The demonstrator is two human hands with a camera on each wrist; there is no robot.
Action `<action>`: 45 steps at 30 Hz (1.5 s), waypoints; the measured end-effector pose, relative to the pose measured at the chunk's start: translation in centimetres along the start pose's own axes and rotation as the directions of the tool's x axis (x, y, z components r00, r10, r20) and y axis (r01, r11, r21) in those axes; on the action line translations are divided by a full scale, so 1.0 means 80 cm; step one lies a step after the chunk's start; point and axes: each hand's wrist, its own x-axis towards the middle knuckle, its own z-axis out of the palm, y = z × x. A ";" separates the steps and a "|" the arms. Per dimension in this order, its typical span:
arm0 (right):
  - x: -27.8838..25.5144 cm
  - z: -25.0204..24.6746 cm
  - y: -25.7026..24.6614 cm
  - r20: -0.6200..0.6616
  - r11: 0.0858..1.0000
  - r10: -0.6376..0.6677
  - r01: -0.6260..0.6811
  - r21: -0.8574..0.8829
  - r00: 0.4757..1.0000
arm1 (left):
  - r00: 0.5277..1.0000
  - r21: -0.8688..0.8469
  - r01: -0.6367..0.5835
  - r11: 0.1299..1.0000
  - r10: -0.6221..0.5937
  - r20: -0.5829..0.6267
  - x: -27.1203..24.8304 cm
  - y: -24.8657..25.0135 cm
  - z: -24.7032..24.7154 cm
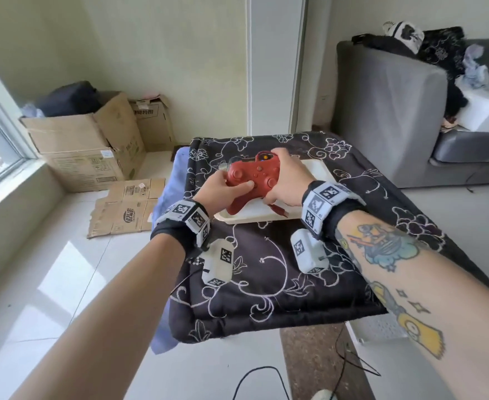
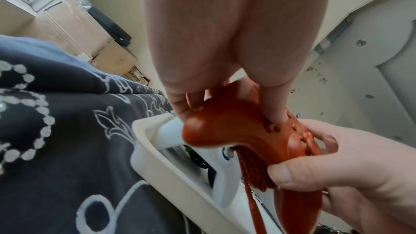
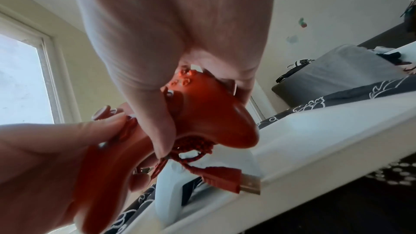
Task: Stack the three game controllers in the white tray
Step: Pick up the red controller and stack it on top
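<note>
Both my hands hold a red game controller (image 1: 252, 177) over the near end of the white tray (image 1: 318, 168). My left hand (image 1: 229, 189) grips its left handle, thumb on the face. Its right handle is gripped by my right hand (image 1: 285, 176). In the left wrist view the red controller (image 2: 227, 127) hangs just above a white controller (image 2: 168, 131) lying in the tray (image 2: 157, 170). The right wrist view shows the red controller (image 3: 213, 124), its bundled red cable with a USB plug (image 3: 238, 181) dangling, and the white controller (image 3: 168, 195) below. Any other controller is hidden.
The tray lies on a low table under a black floral cloth (image 1: 266, 284). Two white marker blocks (image 1: 218, 261) (image 1: 308, 252) sit on the cloth near me. Cardboard boxes (image 1: 87, 145) stand at the left, a grey sofa (image 1: 387, 111) at the right. Cables (image 1: 350, 359) lie on the floor.
</note>
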 end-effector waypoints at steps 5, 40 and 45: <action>0.008 0.018 0.003 0.041 1.000 0.001 0.000 -0.022 0.999 | 0.997 0.090 0.027 0.996 -0.033 0.070 0.004 -0.012 -0.002; -0.008 0.038 0.027 -0.068 0.999 -0.035 0.033 -0.032 0.997 | 0.996 0.304 -0.053 0.951 0.073 -0.053 0.028 -0.036 0.000; -0.013 0.045 0.029 -0.101 0.999 -0.038 0.036 -0.023 0.994 | 0.995 0.327 -0.053 0.944 0.078 -0.064 0.025 -0.045 0.000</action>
